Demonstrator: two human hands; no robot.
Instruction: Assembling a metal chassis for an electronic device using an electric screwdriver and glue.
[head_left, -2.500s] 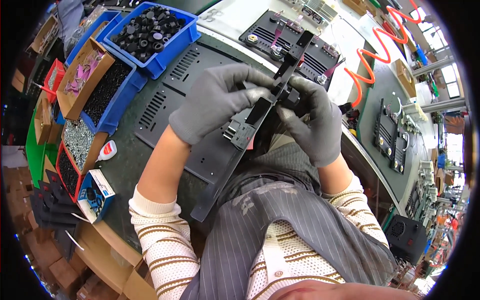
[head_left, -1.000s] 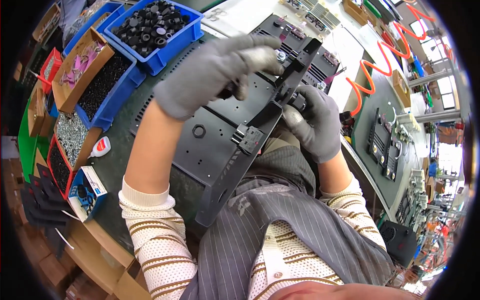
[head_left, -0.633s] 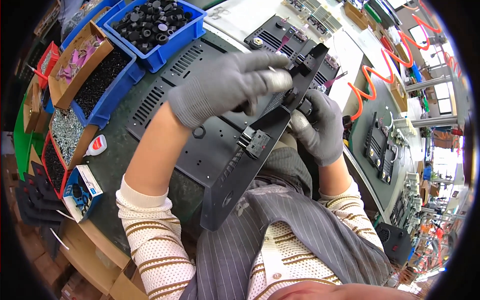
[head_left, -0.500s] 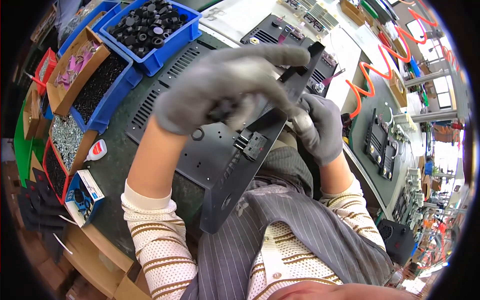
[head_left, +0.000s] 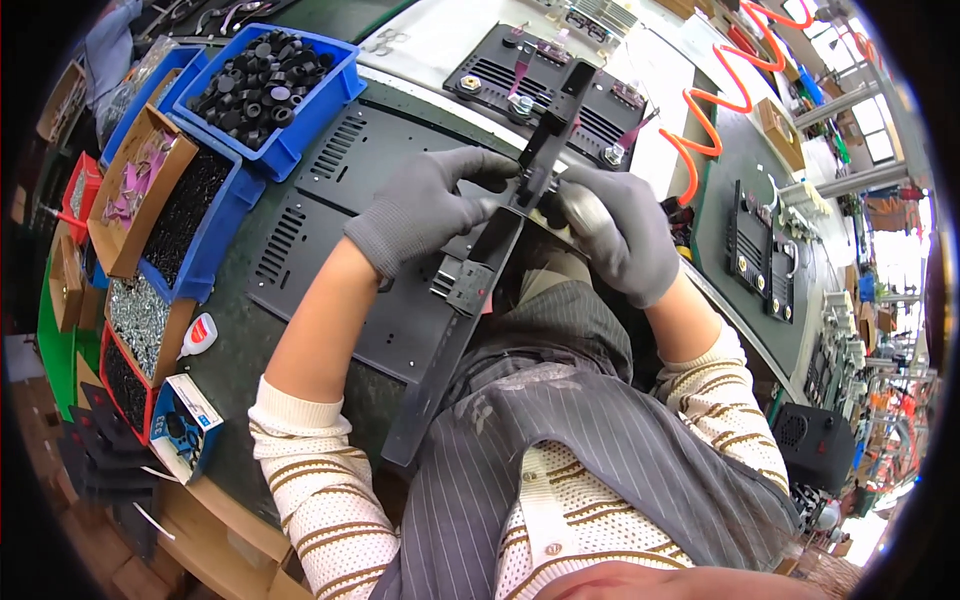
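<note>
Over bench: both hands (head_left: pixel 425 205) (head_left: pixel 615 235) grip black bar (head_left: pixel 480 285).

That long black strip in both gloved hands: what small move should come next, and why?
Probably press with the left hand fingers at the long black strip: both hands, the right hand too, pinch its upper part, held above the vented black panel.

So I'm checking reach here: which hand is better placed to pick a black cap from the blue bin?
Probably the left hand: the blue bin lies on its side, while the right hand grips the black bracket farther away.
</note>
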